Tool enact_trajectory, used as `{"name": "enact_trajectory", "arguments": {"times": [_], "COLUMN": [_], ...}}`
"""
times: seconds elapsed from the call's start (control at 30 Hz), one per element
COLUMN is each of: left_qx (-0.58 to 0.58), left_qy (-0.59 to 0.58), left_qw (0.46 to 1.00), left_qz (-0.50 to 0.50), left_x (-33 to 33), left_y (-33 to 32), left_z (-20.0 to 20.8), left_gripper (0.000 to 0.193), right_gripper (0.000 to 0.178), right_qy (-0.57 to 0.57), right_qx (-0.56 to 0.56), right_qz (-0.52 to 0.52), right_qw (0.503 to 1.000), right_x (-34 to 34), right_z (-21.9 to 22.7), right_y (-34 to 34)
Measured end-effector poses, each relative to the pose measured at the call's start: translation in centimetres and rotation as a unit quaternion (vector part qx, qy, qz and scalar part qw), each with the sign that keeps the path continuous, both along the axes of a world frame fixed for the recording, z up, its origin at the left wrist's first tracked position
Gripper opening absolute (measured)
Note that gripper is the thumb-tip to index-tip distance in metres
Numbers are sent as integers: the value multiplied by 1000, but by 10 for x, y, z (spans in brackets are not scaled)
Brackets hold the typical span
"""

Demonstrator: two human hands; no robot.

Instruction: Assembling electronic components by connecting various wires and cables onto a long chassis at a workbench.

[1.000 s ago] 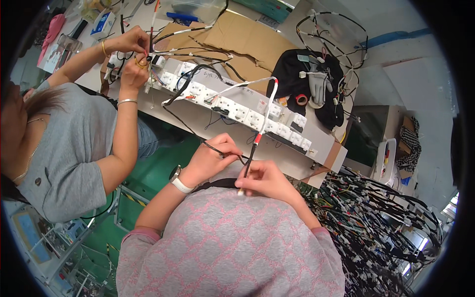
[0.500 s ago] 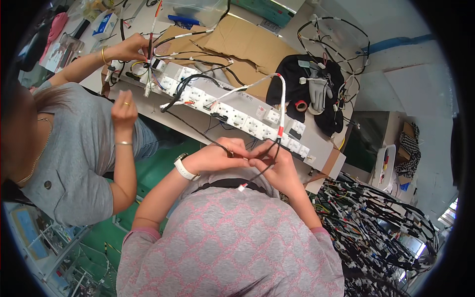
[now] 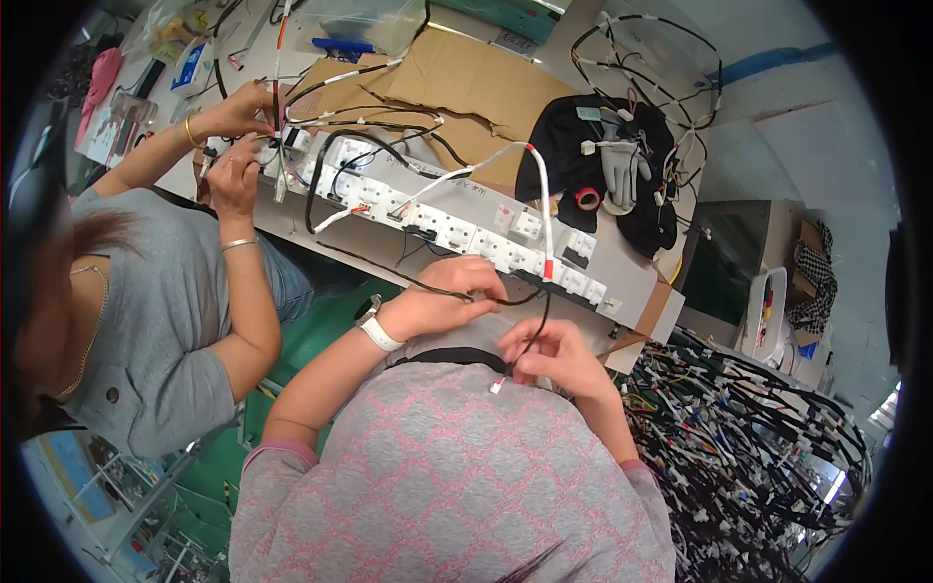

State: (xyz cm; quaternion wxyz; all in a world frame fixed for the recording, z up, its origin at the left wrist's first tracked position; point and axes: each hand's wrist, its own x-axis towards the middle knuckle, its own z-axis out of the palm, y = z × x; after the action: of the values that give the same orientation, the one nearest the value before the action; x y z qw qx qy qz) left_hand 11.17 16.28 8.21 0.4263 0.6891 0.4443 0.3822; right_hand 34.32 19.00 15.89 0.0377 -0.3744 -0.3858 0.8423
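cable (image 3: 542,323), thin, black, white-tipped

grey top (image 3: 447,466), pink lattice pattern | pink sleeve cuffs (image 3: 284,450) | white-strapped watch (image 3: 378,331)

My grey shirt (image 3: 447,476) carries a pink lattice; my watch strap (image 3: 380,335) is white, the cable (image 3: 545,313) black, its connector (image 3: 497,386) white, the floor (image 3: 321,340) green.

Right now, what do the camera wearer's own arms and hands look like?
The left hand and right hand are ungloved. A watch with a white strap circles the left wrist; no band shows on the right one. The short sleeves are grey, edged in pink.
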Motion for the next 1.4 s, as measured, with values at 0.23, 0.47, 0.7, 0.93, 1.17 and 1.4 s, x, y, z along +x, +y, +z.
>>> {"name": "enact_trajectory", "arguments": {"times": [0.23,0.47,0.7,0.93,1.17,1.4], "left_qx": [109,166,132,122,96,-58], "left_qy": [117,47,44,78,136,218], "left_qw": [977,961,960,969,983,974], "left_qz": [138,217,244,202,75,22], "left_x": [-17,-25,-29,-37,-53,-50], "left_y": [8,1,-6,-1,17,42], "left_z": [-1,-39,-53,-49,-32,-5], "left_gripper": [16,20,18,17,15,15], "right_gripper": [11,12,8,21,17,16], "right_qy": [16,212,143,-47,-108,-174], "right_qx": [41,120,319,777,803,709], "right_qz": [82,184,144,-84,-102,-56], "right_qw": [996,952,926,622,577,681], "right_x": [-11,-22,-24,-48,-60,-67], "right_z": [-11,-51,-66,-104,-118,-102], "right_y": [-4,9,28,30,25,31]}}
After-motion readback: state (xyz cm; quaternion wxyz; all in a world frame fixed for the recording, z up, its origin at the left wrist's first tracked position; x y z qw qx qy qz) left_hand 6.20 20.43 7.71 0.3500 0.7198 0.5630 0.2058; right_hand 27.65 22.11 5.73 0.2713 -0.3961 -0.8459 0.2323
